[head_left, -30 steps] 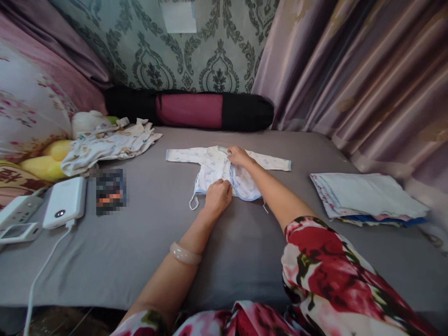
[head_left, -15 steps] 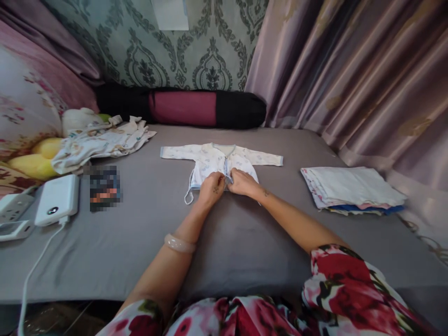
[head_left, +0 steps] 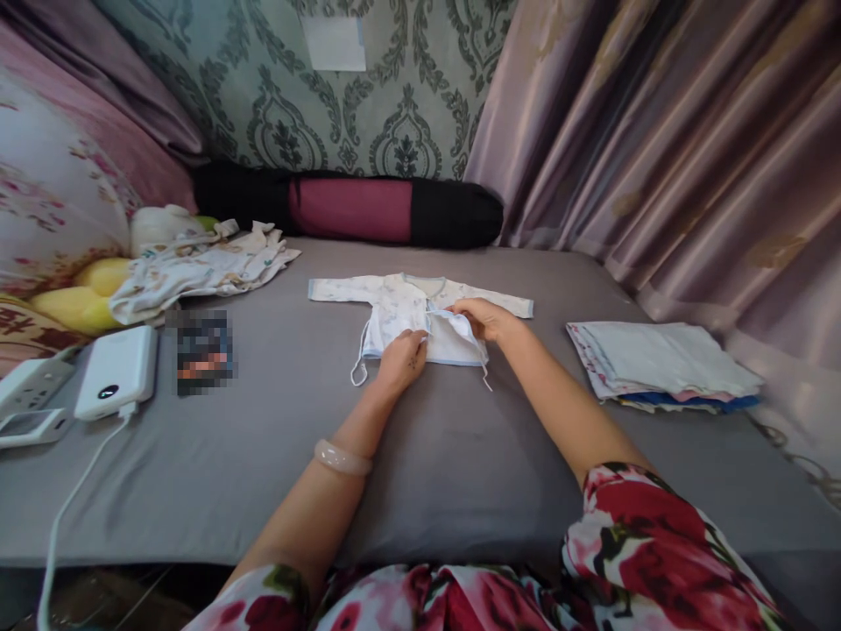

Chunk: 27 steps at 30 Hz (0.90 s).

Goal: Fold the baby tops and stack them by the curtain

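A small white baby shirt (head_left: 387,307) with pale blue trim lies on the grey sheet, its sleeves spread to both sides. My right hand (head_left: 483,317) is closed on its right front flap, which is lifted and folded back so the inside of the back panel shows. At the lower middle of the shirt, my left hand (head_left: 404,355) has its fingers closed on the edge of the left front panel. A looped white tie string (head_left: 359,372) hangs from the shirt's left side. Another tie end trails below the hem on the right.
Folded clothes (head_left: 663,364) are stacked on the right. On the left lie a white power bank (head_left: 116,372) with a cable, a power strip (head_left: 32,386), a blurred-out dark item (head_left: 202,350) and a crumpled patterned garment (head_left: 210,267). A black and maroon bolster (head_left: 351,210) runs along the wall.
My right hand has moved up and to the right, lifting the shirt's front flap open. My left hand stays near the middle front edge. The view has shifted slightly.
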Tool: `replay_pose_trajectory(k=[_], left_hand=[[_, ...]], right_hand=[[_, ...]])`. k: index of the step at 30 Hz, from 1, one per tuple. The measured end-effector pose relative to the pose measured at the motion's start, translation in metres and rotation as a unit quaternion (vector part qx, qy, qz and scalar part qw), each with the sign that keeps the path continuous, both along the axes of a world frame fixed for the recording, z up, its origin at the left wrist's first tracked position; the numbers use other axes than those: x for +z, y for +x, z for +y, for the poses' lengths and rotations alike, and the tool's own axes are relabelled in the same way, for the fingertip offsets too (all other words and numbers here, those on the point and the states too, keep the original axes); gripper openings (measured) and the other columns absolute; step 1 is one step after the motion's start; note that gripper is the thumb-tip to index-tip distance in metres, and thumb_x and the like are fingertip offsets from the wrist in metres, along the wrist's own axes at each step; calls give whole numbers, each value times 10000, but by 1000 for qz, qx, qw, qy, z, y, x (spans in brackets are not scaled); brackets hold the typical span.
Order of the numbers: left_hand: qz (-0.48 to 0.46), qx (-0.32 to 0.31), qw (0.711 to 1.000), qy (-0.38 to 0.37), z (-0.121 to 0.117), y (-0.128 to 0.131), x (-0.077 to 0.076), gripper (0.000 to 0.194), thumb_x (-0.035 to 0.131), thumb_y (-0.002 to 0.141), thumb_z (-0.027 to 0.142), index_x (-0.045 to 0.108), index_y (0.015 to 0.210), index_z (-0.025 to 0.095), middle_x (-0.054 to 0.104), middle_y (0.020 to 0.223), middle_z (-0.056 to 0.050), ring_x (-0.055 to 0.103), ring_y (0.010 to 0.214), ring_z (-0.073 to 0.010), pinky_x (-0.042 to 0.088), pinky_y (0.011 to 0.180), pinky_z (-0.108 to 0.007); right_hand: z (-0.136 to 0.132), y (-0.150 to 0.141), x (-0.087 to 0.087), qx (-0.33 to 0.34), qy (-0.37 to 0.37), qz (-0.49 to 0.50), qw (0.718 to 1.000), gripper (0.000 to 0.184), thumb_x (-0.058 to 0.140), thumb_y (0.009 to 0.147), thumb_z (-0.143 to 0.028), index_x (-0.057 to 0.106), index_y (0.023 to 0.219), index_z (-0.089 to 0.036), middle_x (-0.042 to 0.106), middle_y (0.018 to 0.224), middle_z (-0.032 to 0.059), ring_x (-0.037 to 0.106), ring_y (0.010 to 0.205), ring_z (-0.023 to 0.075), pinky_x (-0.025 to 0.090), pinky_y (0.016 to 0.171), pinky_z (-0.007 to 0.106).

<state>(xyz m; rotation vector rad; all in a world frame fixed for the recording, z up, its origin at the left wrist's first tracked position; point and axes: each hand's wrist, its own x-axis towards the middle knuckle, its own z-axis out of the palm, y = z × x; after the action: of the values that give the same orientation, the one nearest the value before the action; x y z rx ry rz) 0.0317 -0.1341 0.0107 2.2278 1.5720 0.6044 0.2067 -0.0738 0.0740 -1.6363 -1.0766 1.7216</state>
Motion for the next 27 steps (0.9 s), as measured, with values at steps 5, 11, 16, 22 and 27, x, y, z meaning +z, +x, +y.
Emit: replay_pose_trajectory(k=[5,11,16,22,27], left_hand=[[42,-41,998,-2,-2,0,3,273,463,917,238,670,1088,185,609,930,-90,608,937,-214,464,863,-321],[-117,28,991,-58,12,-9,-2,332,374,874,105,687,983,124,656,843,-82,626,854,-183,470,804,-283],[-212,119,966,-88,12,-11,2,401,382,948,292,545,1265,108,663,778,-48,636,761,-176,484,735,-296],[-199,75,975,-66,9,-8,-2,497,570,838,320,544,1310,168,627,751,2,584,667,-136,478,716,-269],[-168,54,983,-53,12,-10,-8,445,486,851,240,613,1273,178,596,702,7,560,654,-140,475,707,-269]], right_hand=[[-3,-21,4,-43,-9,52,998,152,465,739,-54,569,717,-163,503,494,-54,450,436,76,387,478,164],[-29,-42,-27,47,111,-72,990,294,541,789,-97,623,1058,-182,670,757,-6,611,598,111,467,542,188],[-40,-5,-32,77,241,-216,943,325,504,855,-142,633,1150,-194,711,966,42,655,760,129,501,664,208],[-59,60,-30,47,246,-300,921,429,539,781,-109,584,1207,-133,675,939,47,620,743,122,473,673,208],[-88,57,-41,163,291,-371,867,562,611,786,-221,494,1335,-188,646,1084,77,624,877,174,466,766,259]])
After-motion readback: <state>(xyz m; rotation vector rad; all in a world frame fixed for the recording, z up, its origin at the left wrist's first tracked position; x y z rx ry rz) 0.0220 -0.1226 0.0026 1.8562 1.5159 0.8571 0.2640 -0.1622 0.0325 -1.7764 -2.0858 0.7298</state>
